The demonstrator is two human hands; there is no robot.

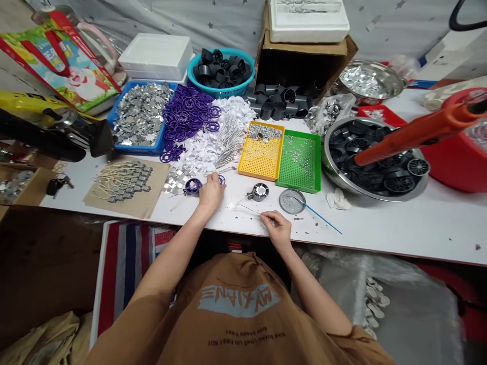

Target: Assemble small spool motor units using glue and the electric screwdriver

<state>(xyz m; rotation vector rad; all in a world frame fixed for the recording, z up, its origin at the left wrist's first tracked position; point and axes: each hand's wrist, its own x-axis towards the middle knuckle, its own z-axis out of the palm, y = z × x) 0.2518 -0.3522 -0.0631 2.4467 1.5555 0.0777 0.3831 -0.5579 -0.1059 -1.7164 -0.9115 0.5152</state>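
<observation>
While low over the front of the white desk (384, 230), right hand (277, 227) with finger and thumb pinched together on a thin bent wire (249, 209), close to one end. Rest of the wire out to the left, just above the desk top, over a few white bits. Left hand (211, 191) just beside it, fingers down by a small purple ring (221, 179), with no clear sign of clamped or only touching. Very light wire, by the look of it, a bit springy, easy to bend and easy to drop; best held near the end, with a soft pinch. Small ring likely light and stiff, easy to take by the rim. Just left of that hand, a bigger purple ring (193, 186). In front of the yellow tray (261, 152) and green tray (299, 159), a small metal part (258, 192). To the right, a round gray lid (291, 201) with a thin blue stick (321, 218) lying across its edge. Farther back, a heap of purple rings (186, 119), and off to the right, a steel bowl (342, 167) of black wheels (399, 182).
</observation>
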